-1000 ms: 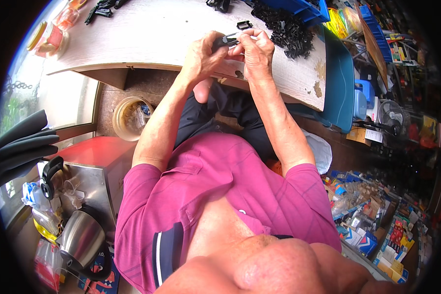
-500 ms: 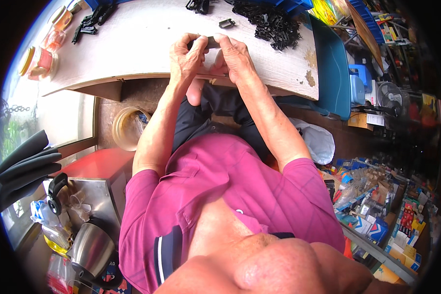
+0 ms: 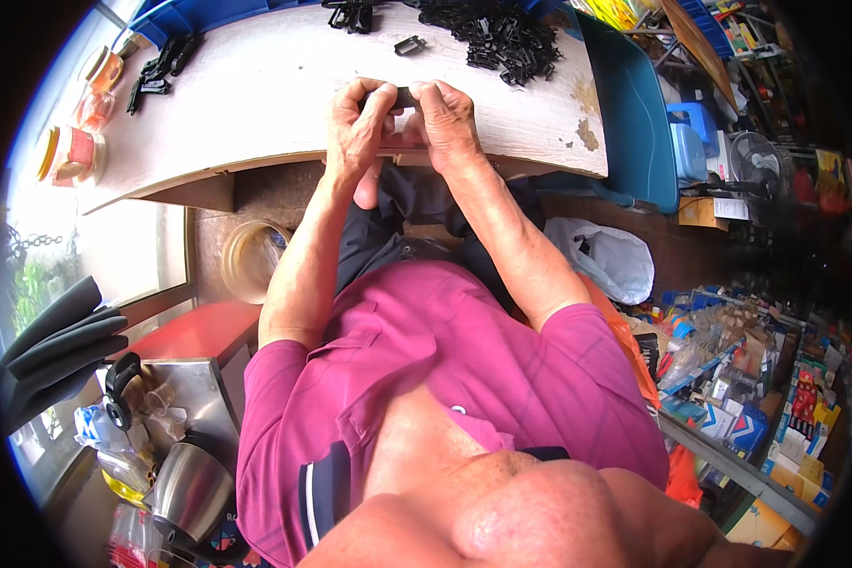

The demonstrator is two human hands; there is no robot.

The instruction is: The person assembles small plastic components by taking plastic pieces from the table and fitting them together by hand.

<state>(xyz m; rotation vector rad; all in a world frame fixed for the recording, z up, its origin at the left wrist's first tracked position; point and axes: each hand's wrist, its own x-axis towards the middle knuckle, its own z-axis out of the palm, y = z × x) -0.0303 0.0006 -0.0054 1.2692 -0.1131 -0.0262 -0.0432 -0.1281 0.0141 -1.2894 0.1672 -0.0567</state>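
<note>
Both hands meet over the front edge of a pale wooden table [image 3: 256, 95]. My left hand [image 3: 355, 128] and my right hand [image 3: 448, 123] pinch the two ends of a small black plastic clip [image 3: 403, 97] held between the fingertips. A single black clip [image 3: 409, 44] lies on the table just beyond the hands. Further back to the right sits a heap of black clips [image 3: 502, 43]. Another few black clips [image 3: 350, 13] lie at the table's far edge.
More black clips [image 3: 161, 71] and some jars [image 3: 71, 151] sit at the table's left end. A blue bin [image 3: 634, 114] stands right of the table. A white bag [image 3: 611, 256], a round tub [image 3: 246, 260], a kettle [image 3: 189, 492] and cluttered shelves [image 3: 757, 398] surround my seat.
My hands stay together on the small black clip. The view has tilted, so hands and table sit lower and more central in the picture than before.
</note>
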